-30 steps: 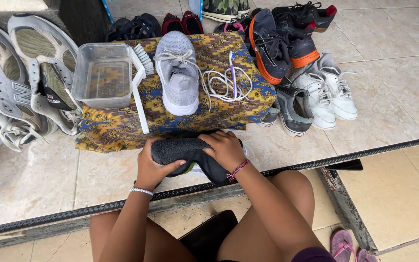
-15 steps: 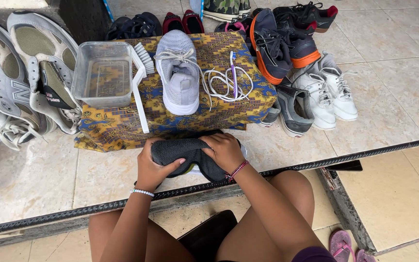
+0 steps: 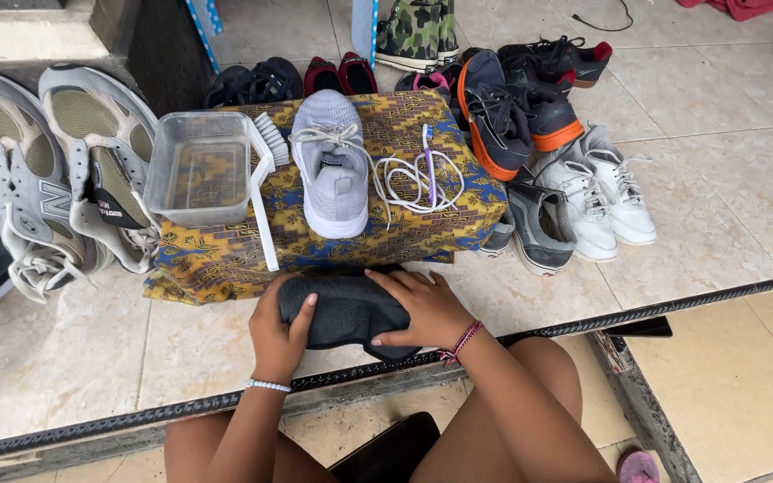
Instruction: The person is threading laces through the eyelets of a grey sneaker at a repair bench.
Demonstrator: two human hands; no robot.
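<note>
This looks like the tiled porch or entry step of a home, set up for cleaning shoes. Many worn pairs of sneakers (image 3: 583, 192) line the beige ceramic tile floor (image 3: 717, 107). A patterned blue-and-yellow batik cloth (image 3: 225, 259) carries a clear plastic tub of water (image 3: 199, 170), a white scrubbing brush (image 3: 266, 179) and a grey knit sneaker (image 3: 335, 165).

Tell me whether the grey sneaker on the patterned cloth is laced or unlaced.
Unlaced: the grey sneaker shows empty eyelets, and white laces lie coiled beside it.

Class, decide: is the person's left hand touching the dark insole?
Touching. The head view shows the left hand wrapped over the dark insole's left end, thumb on top.
</note>
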